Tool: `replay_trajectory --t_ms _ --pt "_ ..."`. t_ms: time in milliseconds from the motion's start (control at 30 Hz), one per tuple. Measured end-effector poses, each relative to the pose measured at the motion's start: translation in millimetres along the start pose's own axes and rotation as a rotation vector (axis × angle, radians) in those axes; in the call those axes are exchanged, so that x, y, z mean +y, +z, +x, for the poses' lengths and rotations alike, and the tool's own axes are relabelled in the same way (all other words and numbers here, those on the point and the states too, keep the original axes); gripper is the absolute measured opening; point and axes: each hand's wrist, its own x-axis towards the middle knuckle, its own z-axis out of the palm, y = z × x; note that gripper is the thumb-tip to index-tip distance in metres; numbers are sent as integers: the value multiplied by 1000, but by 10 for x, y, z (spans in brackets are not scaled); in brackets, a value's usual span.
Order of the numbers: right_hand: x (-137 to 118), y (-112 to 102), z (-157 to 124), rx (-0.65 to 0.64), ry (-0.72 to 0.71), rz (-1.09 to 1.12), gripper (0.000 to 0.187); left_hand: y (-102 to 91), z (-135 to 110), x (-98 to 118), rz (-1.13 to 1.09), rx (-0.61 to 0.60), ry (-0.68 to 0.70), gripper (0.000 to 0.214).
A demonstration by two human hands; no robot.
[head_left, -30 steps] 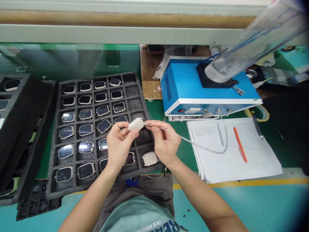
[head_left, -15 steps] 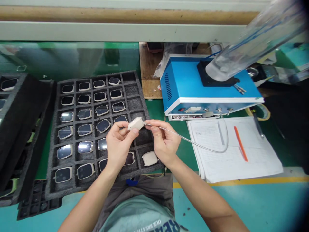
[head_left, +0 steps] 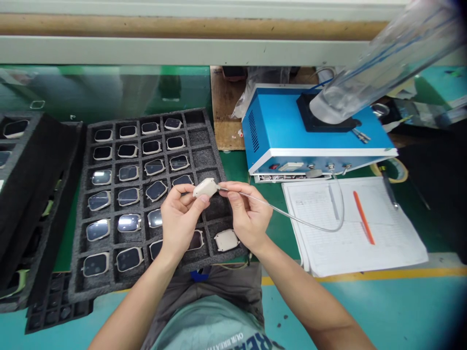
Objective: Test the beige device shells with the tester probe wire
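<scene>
My left hand (head_left: 179, 216) is closed on a small beige watch case (head_left: 205, 187), held above the grey foam tray (head_left: 146, 279). My right hand (head_left: 246, 212) pinches the tip of a thin clear tube (head_left: 292, 218) against the case's right edge. The tube curves away to the front of the blue box machine (head_left: 284, 131). Several dark-faced watch cases (head_left: 128, 171) fill the tray's cells. Another beige case (head_left: 226, 239) lies back up in the near right cell.
A stack of white paper sheets (head_left: 386, 238) with an orange pen (head_left: 363, 217) lies right of my hands. More black foam trays (head_left: 29, 194) stand at the left. A large clear plastic tube (head_left: 379, 63) slants over the machine. The bench's yellow-lined edge (head_left: 365, 275) runs below the paper.
</scene>
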Motion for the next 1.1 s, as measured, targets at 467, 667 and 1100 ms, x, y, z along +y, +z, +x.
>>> replay_trajectory --t_ms 467,667,1100 --pt "-7 6 10 5 -1 22 13 0 -2 2 0 -6 -4 41" --pt "-9 -5 6 -13 19 -5 11 -16 2 -16 5 -10 11 39" --pt "6 42 97 -26 -14 -6 14 7 68 30 21 35 25 45"
